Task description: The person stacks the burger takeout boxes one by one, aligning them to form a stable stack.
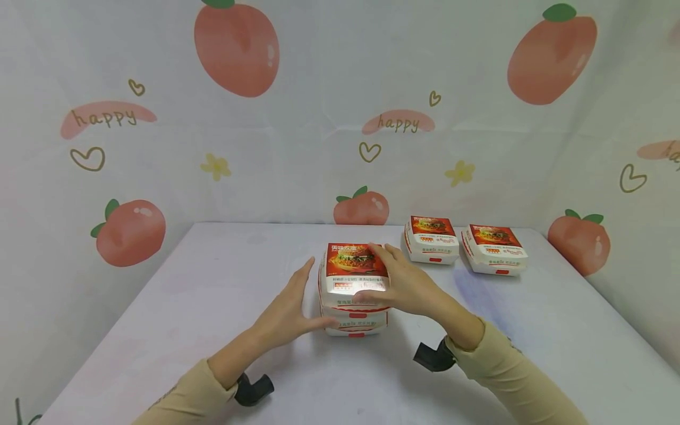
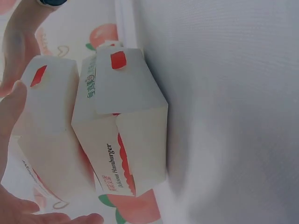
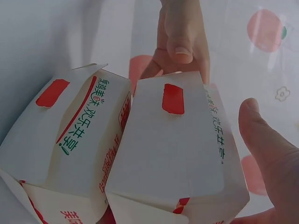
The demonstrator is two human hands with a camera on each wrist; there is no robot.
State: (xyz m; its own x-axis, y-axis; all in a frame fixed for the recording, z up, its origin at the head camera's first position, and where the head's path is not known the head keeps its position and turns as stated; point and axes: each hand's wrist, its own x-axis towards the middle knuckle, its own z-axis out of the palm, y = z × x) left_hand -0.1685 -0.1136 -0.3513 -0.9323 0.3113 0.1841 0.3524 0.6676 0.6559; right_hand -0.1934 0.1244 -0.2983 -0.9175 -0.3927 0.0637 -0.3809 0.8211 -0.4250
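Two white hamburger boxes are stacked on the table. The upper box (image 1: pixel 347 268) has a red lid panel printed with a burger. Beneath it, mostly covered, sits the lower box (image 1: pixel 366 324). My left hand (image 1: pixel 281 316) is at the stack's left side, thumb and fingers spread. Around the upper right of the stack, my right hand (image 1: pixel 409 286) has its fingers extended, with its thumb in front of the upper box. In the right wrist view, that thumb (image 3: pixel 266 140) is apart from the upper box (image 3: pixel 173 144). Left-hand fingertip contact is unclear.
Two more hamburger boxes stand at the back right, a nearer-to-centre box (image 1: pixel 431 241) and a rightmost box (image 1: pixel 494 251). The white table (image 1: pixel 212 283) meets a fruit-patterned cloth (image 1: pixel 308 165) at the back and sides.
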